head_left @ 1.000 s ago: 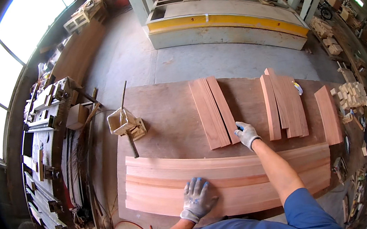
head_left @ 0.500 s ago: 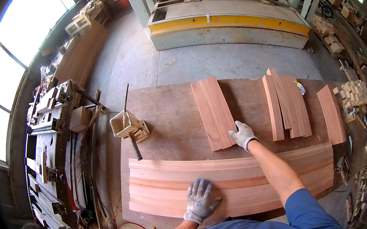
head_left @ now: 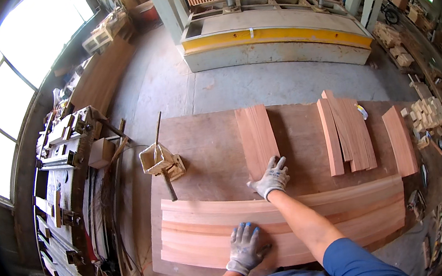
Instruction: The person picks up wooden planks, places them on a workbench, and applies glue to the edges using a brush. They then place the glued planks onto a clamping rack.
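My left hand (head_left: 244, 248), in a grey work glove with blue fingertips, lies flat with fingers spread on a row of long, slightly curved wooden strips (head_left: 328, 216) set edge to edge. My right hand (head_left: 271, 178), in a similar glove, reaches forward across those strips. It rests on the near end of a short reddish board stack (head_left: 256, 134), thumb out to the left and fingers apart. The palm hides that end of the stack. Whether the fingers press on the wood I cannot tell.
Short curved boards (head_left: 354, 133) and a single one (head_left: 399, 140) lie right on the brown worktable (head_left: 204, 134). A glue-stained box (head_left: 156, 159) with a stick stands at left. A clamp rack (head_left: 64, 172) flanks the table; a yellow-edged press (head_left: 274, 35) stands beyond.
My right hand has moved left from the short stack's right edge onto its near end. My left hand stays flat on the long strips. The whole view has shifted slightly.
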Motion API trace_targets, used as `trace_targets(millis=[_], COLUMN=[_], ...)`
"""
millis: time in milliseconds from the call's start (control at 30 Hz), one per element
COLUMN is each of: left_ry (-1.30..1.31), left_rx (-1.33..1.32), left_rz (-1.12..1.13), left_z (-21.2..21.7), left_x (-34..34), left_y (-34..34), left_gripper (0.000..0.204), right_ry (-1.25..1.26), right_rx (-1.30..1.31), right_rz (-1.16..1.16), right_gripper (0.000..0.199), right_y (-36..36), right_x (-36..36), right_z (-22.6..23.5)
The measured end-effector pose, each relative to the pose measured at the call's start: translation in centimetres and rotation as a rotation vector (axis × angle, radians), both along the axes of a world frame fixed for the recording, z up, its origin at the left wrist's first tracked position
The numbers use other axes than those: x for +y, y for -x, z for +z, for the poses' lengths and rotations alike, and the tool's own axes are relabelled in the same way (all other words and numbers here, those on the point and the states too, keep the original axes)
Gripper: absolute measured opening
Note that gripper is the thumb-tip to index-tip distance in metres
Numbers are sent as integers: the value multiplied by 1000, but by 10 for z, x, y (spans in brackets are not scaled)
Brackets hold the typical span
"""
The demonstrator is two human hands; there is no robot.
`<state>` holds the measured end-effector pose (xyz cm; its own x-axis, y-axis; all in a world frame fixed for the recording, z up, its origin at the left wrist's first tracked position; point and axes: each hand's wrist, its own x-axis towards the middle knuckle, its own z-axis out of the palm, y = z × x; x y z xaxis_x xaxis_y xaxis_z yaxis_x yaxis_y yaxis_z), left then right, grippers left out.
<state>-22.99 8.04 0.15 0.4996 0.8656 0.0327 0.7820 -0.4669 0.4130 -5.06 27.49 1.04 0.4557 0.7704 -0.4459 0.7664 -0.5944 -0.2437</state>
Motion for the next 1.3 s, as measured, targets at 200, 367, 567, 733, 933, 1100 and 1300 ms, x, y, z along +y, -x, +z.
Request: trace_targets(millis=[200,367,567,733,933,1100,1300], left_ry=[-20,-58,-68,-72,-42,-45,-15], left_rx=[6,-56,-47,-39,-2,-20,-29], left_rz=[6,-10,3,-15,13,7,18], left_z=[-10,-15,-17,-18,-8,-11,-13], left_x=[-1,-1,-4,-2,-3,-2,-3], left_y=[3,-5,-2,-2,-2,-2,-2], left_gripper=[74,73,74,73,74,72,72], right_ry=[-38,-470,-174,-187,-398,-367,-259], right_rx=[177,-286,-251,-185,230,-35,57], right_rz=[69,-60,-422,-364,-291,-1,196], right_gripper=[123,95,70,64,47,55,59], right_y=[-19,-157,-246,-256,-194,-157,-134], right_x=[-1,-24,-66,-69,-53,-39,-34], right_z=[8,-110,-59,-63,-6,-34,-32])
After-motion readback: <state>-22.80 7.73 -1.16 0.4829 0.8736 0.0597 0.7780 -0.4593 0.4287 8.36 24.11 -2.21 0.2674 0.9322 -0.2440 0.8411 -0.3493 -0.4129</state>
